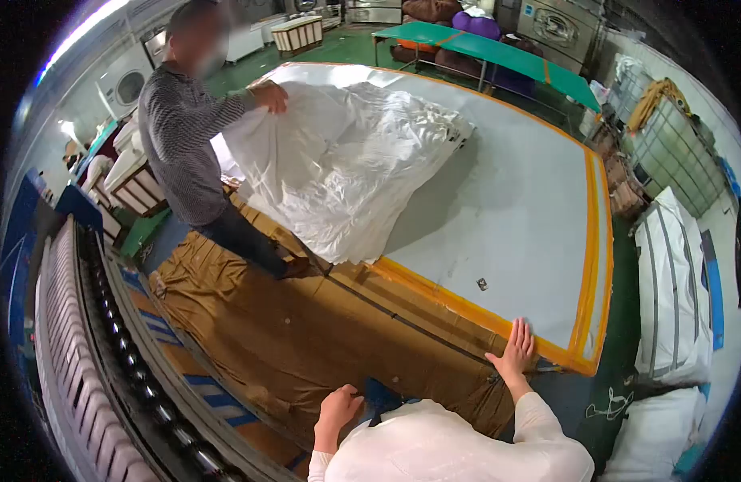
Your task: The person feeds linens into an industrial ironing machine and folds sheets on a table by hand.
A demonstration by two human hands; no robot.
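Fingers spread, the right hand [514,352] rests on the flat grey, orange-edged tabletop [519,213]; the left hand [337,410] is curled, contents unclear. Ahead-left of the right fingers, well apart, lies the crumpled white fabric sheet [348,165].

Head-worn fisheye view, facing forward and down, near the table [515,209]

1. The left hand [338,408] sits low beside the torso [443,446], its fingers apparently curled loosely, though the palm is hidden.
2. The right hand [516,349] reaches forward, palm down, fingers extended, thumb spread inward.
3. The right forearm [537,418] angles ahead of the shoulder.
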